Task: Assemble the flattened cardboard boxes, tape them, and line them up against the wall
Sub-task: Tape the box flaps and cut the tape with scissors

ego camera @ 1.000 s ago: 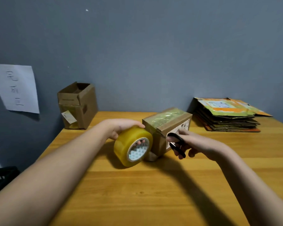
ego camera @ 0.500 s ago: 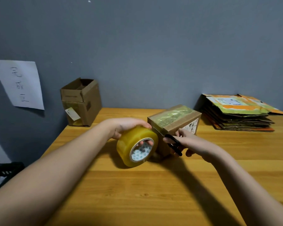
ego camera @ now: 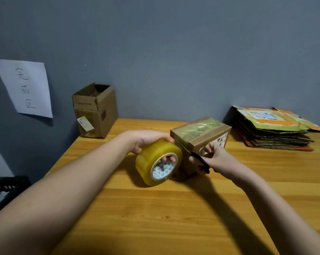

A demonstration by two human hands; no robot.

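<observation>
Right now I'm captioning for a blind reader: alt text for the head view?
A left hand holds a yellow tape roll against a small brown cardboard box on a wooden table, while the right hand works black-handled scissors at the tape.

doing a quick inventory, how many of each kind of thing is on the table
Assembled cardboard boxes: 2, the open box by the wall and the taped box
Stack of flattened boxes: 1
Tape roll, in the left hand: 1
Scissors, in the right hand: 1
Total: 5
</observation>
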